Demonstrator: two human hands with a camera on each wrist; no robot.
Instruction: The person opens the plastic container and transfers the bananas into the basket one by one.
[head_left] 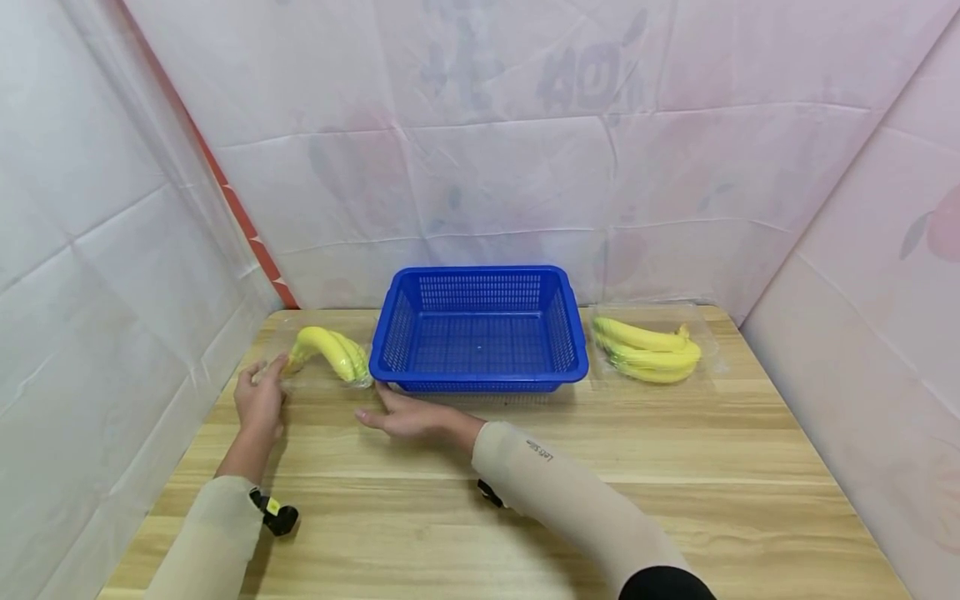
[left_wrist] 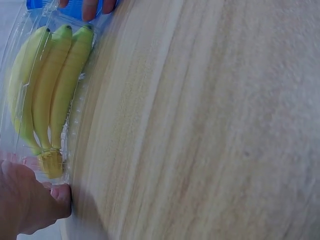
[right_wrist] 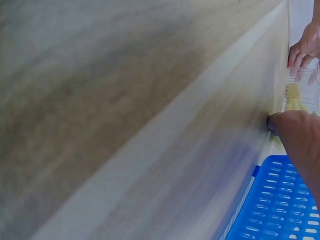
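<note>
A clear plastic pack of yellow bananas point(head_left: 330, 352) lies on the wooden table point(head_left: 480, 500), just left of a blue plastic basket point(head_left: 480, 283). My left hand point(head_left: 264, 379) pinches the pack's stem end, thumb at its edge point(left_wrist: 60, 192) and fingers curled over the top point(right_wrist: 301, 55). My right hand point(head_left: 372, 402) reaches across with straight fingers and touches the pack's other end beside the basket's front left corner. The left wrist view shows the bananas point(left_wrist: 50, 90) side by side in the pack, with fingertips of the right hand point(left_wrist: 90, 7) at their tips.
A second pack of bananas point(head_left: 648, 350) lies right of the basket, which holds nothing. White sheeting point(head_left: 112, 250) closes in the table on the left, back and right. Bare wood fills the near half of the table.
</note>
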